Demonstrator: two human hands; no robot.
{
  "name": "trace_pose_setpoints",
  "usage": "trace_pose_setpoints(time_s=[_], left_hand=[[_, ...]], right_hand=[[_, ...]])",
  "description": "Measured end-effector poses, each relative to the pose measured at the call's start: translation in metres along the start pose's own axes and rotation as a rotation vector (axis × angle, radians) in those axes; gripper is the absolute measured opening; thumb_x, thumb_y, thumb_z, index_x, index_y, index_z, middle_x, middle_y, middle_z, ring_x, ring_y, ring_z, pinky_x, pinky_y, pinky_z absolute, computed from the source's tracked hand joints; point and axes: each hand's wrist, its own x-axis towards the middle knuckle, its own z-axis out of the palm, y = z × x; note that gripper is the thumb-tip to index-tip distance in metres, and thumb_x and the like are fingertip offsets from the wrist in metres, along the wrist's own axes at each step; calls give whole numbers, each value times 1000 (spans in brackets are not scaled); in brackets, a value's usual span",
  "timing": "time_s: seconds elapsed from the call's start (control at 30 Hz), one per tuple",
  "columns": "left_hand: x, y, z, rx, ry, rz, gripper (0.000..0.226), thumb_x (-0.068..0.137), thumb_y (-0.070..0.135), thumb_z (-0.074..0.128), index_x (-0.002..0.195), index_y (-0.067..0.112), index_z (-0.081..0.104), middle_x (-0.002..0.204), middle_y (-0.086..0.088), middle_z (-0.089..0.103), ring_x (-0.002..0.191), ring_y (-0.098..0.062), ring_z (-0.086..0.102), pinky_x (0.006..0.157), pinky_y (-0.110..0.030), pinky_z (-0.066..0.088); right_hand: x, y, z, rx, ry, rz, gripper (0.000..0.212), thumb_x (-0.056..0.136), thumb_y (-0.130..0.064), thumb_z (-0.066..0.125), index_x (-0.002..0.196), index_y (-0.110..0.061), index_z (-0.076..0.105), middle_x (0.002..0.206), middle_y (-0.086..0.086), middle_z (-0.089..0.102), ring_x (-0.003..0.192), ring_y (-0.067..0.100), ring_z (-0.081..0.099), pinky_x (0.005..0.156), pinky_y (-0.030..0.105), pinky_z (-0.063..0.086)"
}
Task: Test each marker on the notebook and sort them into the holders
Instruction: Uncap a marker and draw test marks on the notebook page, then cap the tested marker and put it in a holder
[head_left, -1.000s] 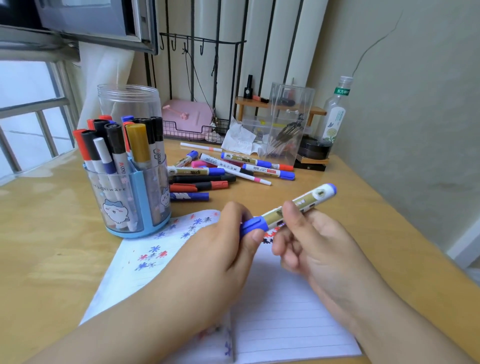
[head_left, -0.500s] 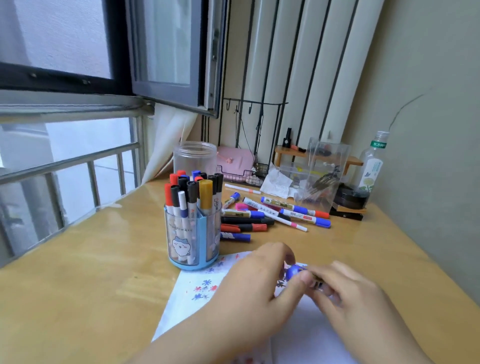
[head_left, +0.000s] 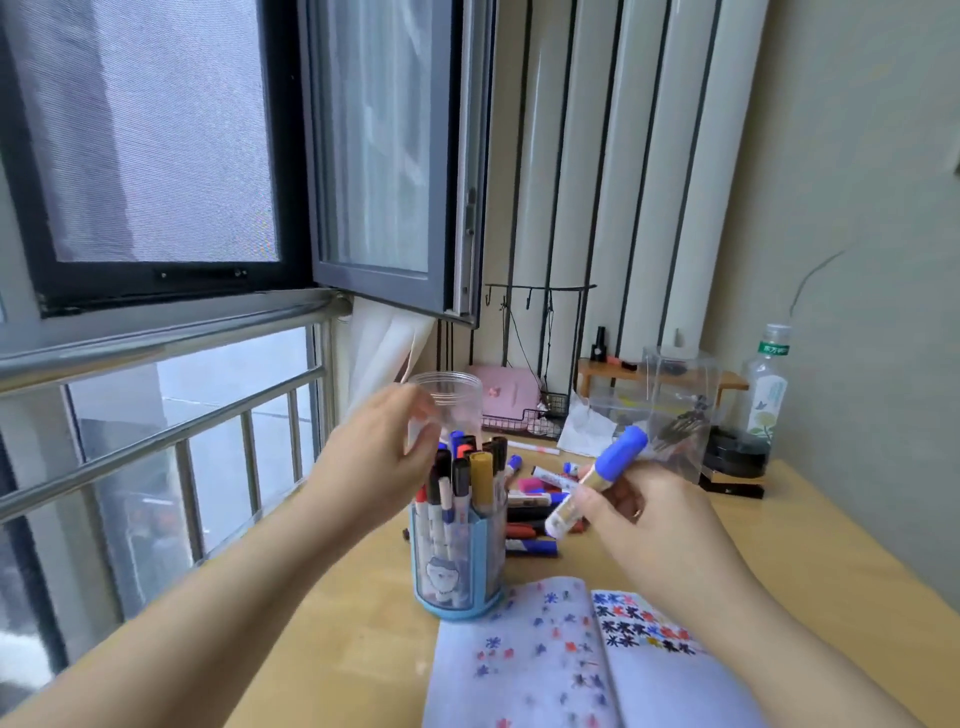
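Table (head_left: 332, 649): pale wood, running from the near edge to the far wall, window on its left.

Notebook (head_left: 519, 670): open flat at the near right of the table, both pages dotted with red, blue and black test marks. Thin paper; likely to shift under a pen stroke unless pressed down.

Jar (head_left: 457, 400): clear plastic, standing far behind the holder, contents not discernible.

Holder (head_left: 457, 566): blue-framed, clear-walled cup at mid-table, just left of the notebook, packed with upright markers. Probably tips easily when crowded.

Loose markers (head_left: 535, 514): a scattered pile lying flat on the table just beyond and right of the holder, apparently untested.

Left hand (head_left: 379, 457): raised above the holder's left side, in front of the jar; blurred, so I cannot tell whether its grip is loose or holds anything.

Right hand (head_left: 649, 519): raised right of the holder, its grip closed round the marker's barrel, fingers and thumb pinching it mid-length.

Marker (head_left: 597, 483): blue-capped, white and gold barrel, tilted with cap up and away, held in the air above the loose markers. Light, rigid, smooth plastic; best held at mid-barrel, clear of the cap, which should pull off with a firm tug.
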Motion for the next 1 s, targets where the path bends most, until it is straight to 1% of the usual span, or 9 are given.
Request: trace_pose_setpoints(time_s=[0.1, 0.2, 0.37, 0.43, 0.53, 0.6, 0.73, 0.87, 1.0], left_hand=[[24, -29, 13, 75, -105, -84, 27, 93, 18, 45, 119, 17, 53, 122, 1, 54, 106, -17, 52, 87, -28, 41], [43, -45, 30, 117, -167, -110, 36, 94, 17, 44, 130, 16, 47, 134, -3, 48, 120, -21, 46, 98, -32, 37], [60, -67, 47, 180, -251, -152, 40, 97, 19, 40, 137, 17, 39, 142, -3, 41, 123, -24, 45, 99, -36, 40], [66, -74, 50, 194, -269, -152, 40, 97, 19, 40, 137, 16, 39, 139, -4, 43, 121, -24, 46, 97, -35, 41], [70, -79, 51, 253, -303, -114, 42, 97, 21, 41, 138, 20, 37, 130, -5, 44, 115, -24, 47, 94, -34, 42], [71, -82, 51, 321, -322, -82, 44, 95, 24, 45, 138, 25, 36, 128, -5, 37, 115, -24, 43, 94, -34, 43], [76, -80, 48, 339, -313, -67, 38, 93, 29, 49, 131, 23, 43, 132, -4, 31, 113, -24, 45, 90, -36, 46], [69, -77, 49, 248, -297, -91, 32, 93, 27, 50, 124, 17, 49, 131, -2, 46, 105, -21, 54, 84, -33, 48], [49, -76, 36, 193, -215, -113, 17, 94, 21, 51, 105, 11, 59, 104, -2, 60, 92, -20, 56, 71, -29, 42]], right_hand=[[7, -8, 8, 42, 45, 20, 11, 88, -20, 63, 78, -15, 64, 59, -20, 60, 58, -1, 52, 55, 10, 39], [26, -16, 11, 125, 95, 46, 12, 88, -27, 62, 82, -17, 65, 68, -9, 67, 62, 4, 59, 57, 15, 42], [60, -36, 25, 187, 22, 45, 23, 91, -37, 56, 81, -17, 64, 76, 12, 65, 55, 14, 55, 55, 23, 47], [71, -38, 35, 191, -4, 50, 24, 91, -38, 56, 78, -19, 63, 74, 10, 63, 59, 16, 55, 62, 33, 49], [82, -41, 51, 188, -42, 52, 21, 91, -39, 55, 81, -22, 61, 75, -5, 59, 62, 7, 53, 62, 27, 45], [86, -43, 60, 213, -54, 56, 23, 91, -40, 55, 82, -20, 62, 70, -4, 59, 62, 9, 53, 65, 32, 46], [84, -47, 66, 205, -64, 51, 24, 92, -41, 53, 84, -19, 62, 65, -3, 56, 61, 10, 51, 64, 31, 45], [85, -47, 67, 216, -55, 59, 23, 91, -42, 54, 85, -21, 62, 72, 6, 61, 64, 12, 53, 70, 38, 51], [79, -49, 69, 309, -75, 85, 20, 91, -41, 55, 85, -24, 63, 67, -1, 56, 59, 10, 49, 63, 32, 45]])
